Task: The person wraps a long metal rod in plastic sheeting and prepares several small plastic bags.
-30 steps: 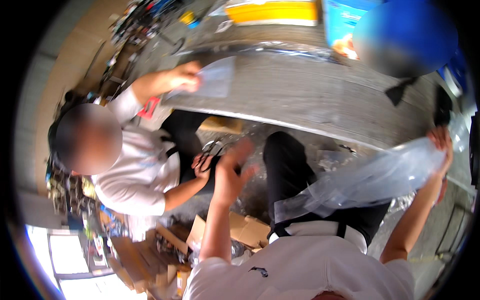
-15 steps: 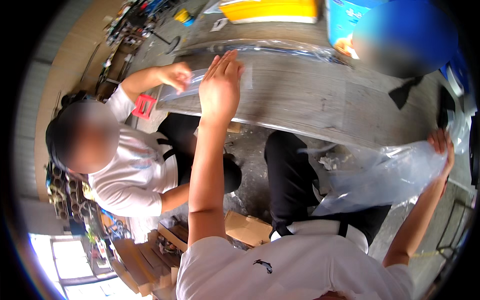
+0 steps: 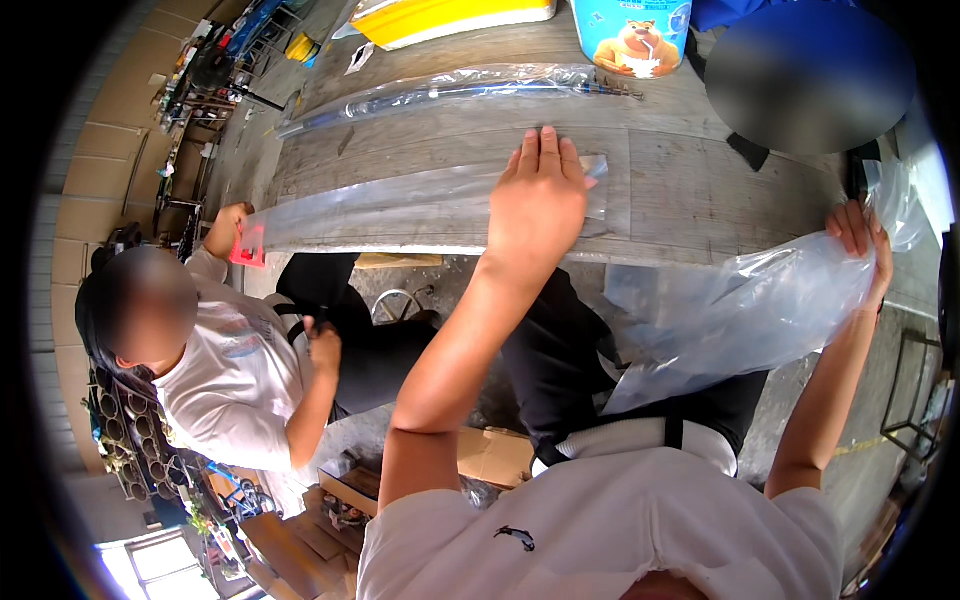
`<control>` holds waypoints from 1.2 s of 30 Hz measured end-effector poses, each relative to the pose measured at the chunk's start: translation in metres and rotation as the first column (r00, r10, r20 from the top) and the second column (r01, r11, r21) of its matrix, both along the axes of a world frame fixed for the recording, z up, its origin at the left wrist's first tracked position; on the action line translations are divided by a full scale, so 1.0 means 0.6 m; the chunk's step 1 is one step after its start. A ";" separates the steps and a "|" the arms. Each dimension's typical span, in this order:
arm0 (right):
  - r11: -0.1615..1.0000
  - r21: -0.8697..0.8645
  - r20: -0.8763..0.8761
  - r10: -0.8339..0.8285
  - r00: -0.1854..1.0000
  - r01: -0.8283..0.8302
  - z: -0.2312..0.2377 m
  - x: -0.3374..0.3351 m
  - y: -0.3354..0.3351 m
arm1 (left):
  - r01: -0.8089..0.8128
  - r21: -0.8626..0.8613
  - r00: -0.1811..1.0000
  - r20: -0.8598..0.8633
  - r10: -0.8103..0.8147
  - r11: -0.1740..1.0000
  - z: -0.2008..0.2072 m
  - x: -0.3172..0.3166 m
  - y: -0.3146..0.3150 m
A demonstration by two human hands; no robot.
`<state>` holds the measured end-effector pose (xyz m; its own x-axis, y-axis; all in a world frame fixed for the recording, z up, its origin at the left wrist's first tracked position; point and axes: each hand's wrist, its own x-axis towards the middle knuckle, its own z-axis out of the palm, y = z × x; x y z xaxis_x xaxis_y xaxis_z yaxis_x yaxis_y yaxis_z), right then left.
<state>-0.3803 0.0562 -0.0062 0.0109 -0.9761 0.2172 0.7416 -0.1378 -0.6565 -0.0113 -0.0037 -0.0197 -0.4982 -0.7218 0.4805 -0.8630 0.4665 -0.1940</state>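
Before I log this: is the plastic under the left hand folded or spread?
Spread: the plastic stretches along the table, left hand on top.

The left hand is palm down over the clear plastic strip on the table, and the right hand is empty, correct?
Not quite: the right hand holds plastic sheeting, as the head view shows. The left hand is palm down over the plastic strip on the table.
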 end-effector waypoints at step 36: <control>0.996 -0.070 -0.075 0.051 0.996 -0.056 -0.055 -0.073 -0.008 | -0.087 0.061 0.980 0.184 0.074 0.994 -0.010 -0.014 -0.002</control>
<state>-0.4239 0.0513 -0.0390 0.0807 -0.9556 0.2835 0.6997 -0.1483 -0.6989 -0.0199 -0.0050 -0.0258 -0.5113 -0.7913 0.3352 -0.8517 0.4145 -0.3206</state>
